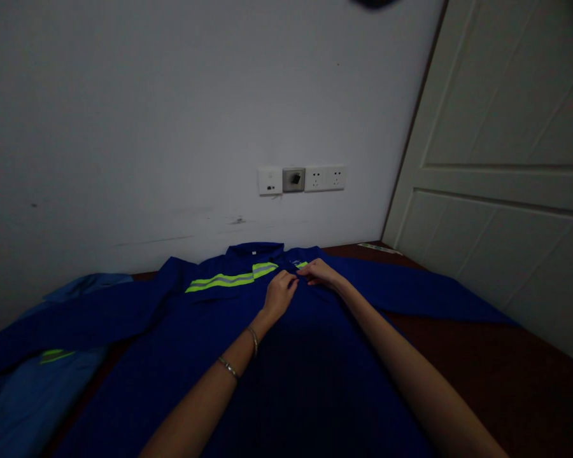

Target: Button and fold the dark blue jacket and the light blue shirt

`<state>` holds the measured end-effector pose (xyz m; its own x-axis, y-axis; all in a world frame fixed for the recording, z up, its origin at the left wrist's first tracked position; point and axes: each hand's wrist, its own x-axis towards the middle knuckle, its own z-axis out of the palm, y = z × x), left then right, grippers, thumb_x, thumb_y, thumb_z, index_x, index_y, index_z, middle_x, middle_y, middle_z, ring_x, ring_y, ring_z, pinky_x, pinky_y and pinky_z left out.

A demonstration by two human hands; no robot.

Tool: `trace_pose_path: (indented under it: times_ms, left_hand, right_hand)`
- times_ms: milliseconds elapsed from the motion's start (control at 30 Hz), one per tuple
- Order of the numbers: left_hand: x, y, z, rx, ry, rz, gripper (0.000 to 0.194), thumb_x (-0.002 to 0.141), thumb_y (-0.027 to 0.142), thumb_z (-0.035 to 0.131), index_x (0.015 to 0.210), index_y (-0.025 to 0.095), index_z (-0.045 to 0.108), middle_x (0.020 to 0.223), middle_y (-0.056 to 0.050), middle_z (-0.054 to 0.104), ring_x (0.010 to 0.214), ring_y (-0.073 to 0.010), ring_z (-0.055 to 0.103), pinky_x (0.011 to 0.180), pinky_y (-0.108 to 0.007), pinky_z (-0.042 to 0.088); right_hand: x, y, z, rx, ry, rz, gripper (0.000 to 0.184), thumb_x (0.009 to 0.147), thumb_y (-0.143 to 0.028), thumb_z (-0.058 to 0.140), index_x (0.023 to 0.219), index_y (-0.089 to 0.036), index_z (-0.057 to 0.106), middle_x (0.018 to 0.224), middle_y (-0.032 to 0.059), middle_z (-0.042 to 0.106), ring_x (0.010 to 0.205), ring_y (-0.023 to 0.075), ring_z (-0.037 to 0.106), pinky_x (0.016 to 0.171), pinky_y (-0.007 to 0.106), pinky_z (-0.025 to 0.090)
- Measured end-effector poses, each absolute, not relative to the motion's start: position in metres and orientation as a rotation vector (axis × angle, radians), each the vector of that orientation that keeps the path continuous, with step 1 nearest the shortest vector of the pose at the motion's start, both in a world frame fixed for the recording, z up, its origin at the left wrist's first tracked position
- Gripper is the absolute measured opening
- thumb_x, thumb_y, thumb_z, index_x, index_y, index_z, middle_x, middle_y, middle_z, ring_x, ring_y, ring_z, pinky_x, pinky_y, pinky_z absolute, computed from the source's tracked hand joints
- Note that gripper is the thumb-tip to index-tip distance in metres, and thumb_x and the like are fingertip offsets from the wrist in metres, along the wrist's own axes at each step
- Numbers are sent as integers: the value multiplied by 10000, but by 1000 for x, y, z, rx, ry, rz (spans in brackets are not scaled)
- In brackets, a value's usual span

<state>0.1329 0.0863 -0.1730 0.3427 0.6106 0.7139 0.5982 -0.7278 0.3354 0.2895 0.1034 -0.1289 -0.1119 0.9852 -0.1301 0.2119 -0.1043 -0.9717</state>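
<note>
A dark blue work jacket (229, 331) with a yellow-green reflective stripe (229, 280) across its chest lies spread out, collar toward the wall and sleeves out to both sides. My left hand (281, 294), with two bracelets on the wrist, pinches the jacket's front near the upper chest. Close beside it on the right, my right hand (318, 272) also has its fingers pinched on the front of the jacket, just below the collar. The fingertips of both hands nearly meet. Whatever small part of the front lies between them is too dark and covered to make out.
A lighter blue garment (42, 394) with a yellow-green stripe lies partly under the jacket's sleeve at the left. The dark red-brown surface (496, 375) ends at a white wall (172, 127) with sockets (325, 179). A panelled white door (506, 140) stands at the right.
</note>
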Motion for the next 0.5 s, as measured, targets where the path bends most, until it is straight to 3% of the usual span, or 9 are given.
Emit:
trace_pose_path:
  times_ms: [233,500]
  left_hand:
    - [131,82,-169,2834,1191,1269,203,882,168,406,803,155,593,788,-55,552,771,-166,540,727,-296,446]
    - [132,82,-170,2862,1277,1194,186,875,183,427,846,138,605,812,-70,570,810,-185,549,737,-305,457]
  right_hand:
    - [285,102,-124,-1438,-1468,1226,195,662,-212,608,520,-132,501,431,-55,424,423,44,410,411,141,412]
    - [278,101,-114,-1605,-1804,835,150,708,-180,573,588,-103,618,463,-10,516,425,82,492,406,165,417]
